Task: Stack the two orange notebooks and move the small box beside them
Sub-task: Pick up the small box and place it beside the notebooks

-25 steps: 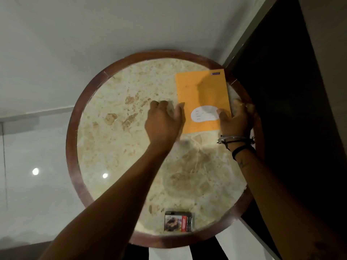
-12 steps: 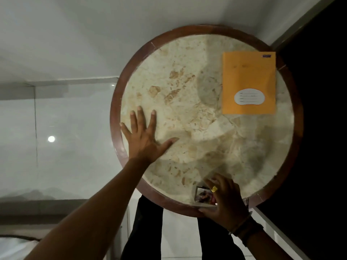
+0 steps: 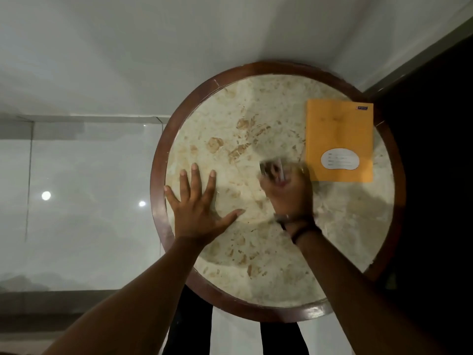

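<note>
An orange notebook [image 3: 340, 134] with a white label lies flat at the right side of the round marble table [image 3: 279, 70]; a second notebook under it cannot be made out. My right hand [image 3: 288, 190] grips the small box [image 3: 271, 168], blurred by motion, just left of the notebook's near corner and over the tabletop. My left hand [image 3: 198, 203] rests flat on the table's left part, fingers spread, holding nothing.
The table has a brown wooden rim and stands on a glossy pale floor [image 3: 84, 201]. A dark panel [image 3: 435, 175] runs along the right side, close behind the notebook. Dark trouser legs [image 3: 189, 324] show below the table's near edge.
My right hand picked the small box up from the near table edge and carried it forward to beside the notebook. My left hand stays flat on the table.
</note>
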Demonstrator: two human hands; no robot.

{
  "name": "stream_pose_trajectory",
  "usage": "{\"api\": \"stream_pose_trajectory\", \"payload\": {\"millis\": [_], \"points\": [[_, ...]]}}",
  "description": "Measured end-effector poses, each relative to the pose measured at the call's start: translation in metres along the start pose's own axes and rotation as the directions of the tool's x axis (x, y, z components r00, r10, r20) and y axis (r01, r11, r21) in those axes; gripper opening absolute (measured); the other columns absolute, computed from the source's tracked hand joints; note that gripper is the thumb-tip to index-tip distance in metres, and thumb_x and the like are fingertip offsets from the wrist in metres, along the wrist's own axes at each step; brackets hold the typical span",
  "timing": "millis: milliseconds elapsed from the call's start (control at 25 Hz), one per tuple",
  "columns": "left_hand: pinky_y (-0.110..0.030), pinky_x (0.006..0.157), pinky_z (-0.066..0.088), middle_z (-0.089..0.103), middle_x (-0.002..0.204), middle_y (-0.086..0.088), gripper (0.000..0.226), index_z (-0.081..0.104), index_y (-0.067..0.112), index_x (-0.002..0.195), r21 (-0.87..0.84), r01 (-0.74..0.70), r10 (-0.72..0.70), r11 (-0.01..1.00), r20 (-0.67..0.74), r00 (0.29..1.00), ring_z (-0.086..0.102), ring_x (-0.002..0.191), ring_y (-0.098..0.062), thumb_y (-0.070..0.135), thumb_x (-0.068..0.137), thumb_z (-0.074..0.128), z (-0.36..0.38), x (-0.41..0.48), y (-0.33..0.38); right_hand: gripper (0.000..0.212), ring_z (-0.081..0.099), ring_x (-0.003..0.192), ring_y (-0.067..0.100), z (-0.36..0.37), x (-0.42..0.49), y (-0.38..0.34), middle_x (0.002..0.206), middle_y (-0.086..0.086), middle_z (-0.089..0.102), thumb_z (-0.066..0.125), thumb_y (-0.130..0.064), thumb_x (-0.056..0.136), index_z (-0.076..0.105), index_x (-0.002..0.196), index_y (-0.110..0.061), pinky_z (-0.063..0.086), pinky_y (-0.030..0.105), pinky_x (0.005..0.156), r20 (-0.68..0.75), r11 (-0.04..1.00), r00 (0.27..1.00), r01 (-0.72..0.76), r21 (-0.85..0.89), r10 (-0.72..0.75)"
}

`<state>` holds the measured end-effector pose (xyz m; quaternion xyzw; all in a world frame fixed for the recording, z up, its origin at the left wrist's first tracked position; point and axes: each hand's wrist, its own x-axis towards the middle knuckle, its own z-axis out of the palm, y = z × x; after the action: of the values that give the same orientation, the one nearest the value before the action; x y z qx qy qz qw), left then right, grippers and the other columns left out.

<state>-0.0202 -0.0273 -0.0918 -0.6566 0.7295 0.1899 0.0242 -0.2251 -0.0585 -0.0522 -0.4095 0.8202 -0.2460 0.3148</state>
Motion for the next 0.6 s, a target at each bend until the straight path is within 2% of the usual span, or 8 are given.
{"api": "stream_pose_trajectory", "payload": {"millis": [80,200,360,480,600], "points": [[-0.074,0.119,0.002,-0.004,0.173,-0.01,0.115,0.016,0.03,0.164,0.002,0.004,-0.004,1.0,0.012,1.0,-0.003,0.158,-0.039,0.097,0.072,0.038,0.001,0.001,0.0,0.047,0.064,0.078,0.027,0.022,0.06,-0.039,0.083,0.006,0.067,0.064,-0.062,0.062,0.062,0.08,-0.018,0.055,0.037,0.062,-0.104,1.0,0.994,-0.023,-0.005,0.022],[-0.072,0.12,-0.001,-0.007,0.173,-0.01,0.115,0.014,0.029,0.164,0.008,0.001,-0.002,1.0,0.02,1.0,-0.008,0.158,-0.037,0.097,0.074,0.035,0.002,0.002,0.0,0.061,0.061,0.097,0.032,0.039,0.108,-0.075,0.114,0.01,0.059,0.065,-0.056,0.067,0.061,0.105,-0.009,0.054,0.039,0.071,-0.196,0.991,0.978,-0.093,-0.098,0.072],[-0.072,0.12,0.0,-0.005,0.173,-0.012,0.116,0.015,0.027,0.164,0.039,-0.004,0.003,0.999,0.015,1.0,-0.005,0.158,-0.039,0.097,0.074,0.033,0.002,0.001,0.0,0.064,0.057,0.111,0.034,0.043,0.121,-0.075,0.129,0.011,0.052,0.063,-0.053,0.073,0.054,0.119,-0.009,0.052,0.045,0.085,-0.214,0.968,0.974,-0.126,-0.216,0.079],[-0.072,0.12,0.001,-0.003,0.173,-0.013,0.116,0.016,0.027,0.164,0.05,0.001,-0.002,0.999,0.02,1.0,-0.004,0.158,-0.04,0.097,0.074,0.033,0.002,0.003,0.0,0.066,0.054,0.115,0.034,0.04,0.123,-0.069,0.132,0.012,0.051,0.063,-0.053,0.074,0.053,0.122,-0.008,0.051,0.045,0.087,-0.2,0.966,0.979,-0.087,-0.243,0.037],[-0.072,0.12,0.0,0.0,0.173,-0.013,0.116,0.018,0.026,0.164,0.044,-0.014,0.013,0.999,0.014,1.0,-0.003,0.158,-0.039,0.097,0.073,0.034,0.0,0.001,0.001,0.077,0.053,0.116,0.033,0.037,0.117,-0.071,0.133,0.012,0.05,0.065,-0.062,0.071,0.051,0.123,-0.008,0.051,0.044,0.087,-0.164,0.955,0.986,-0.057,-0.29,0.009]]}}
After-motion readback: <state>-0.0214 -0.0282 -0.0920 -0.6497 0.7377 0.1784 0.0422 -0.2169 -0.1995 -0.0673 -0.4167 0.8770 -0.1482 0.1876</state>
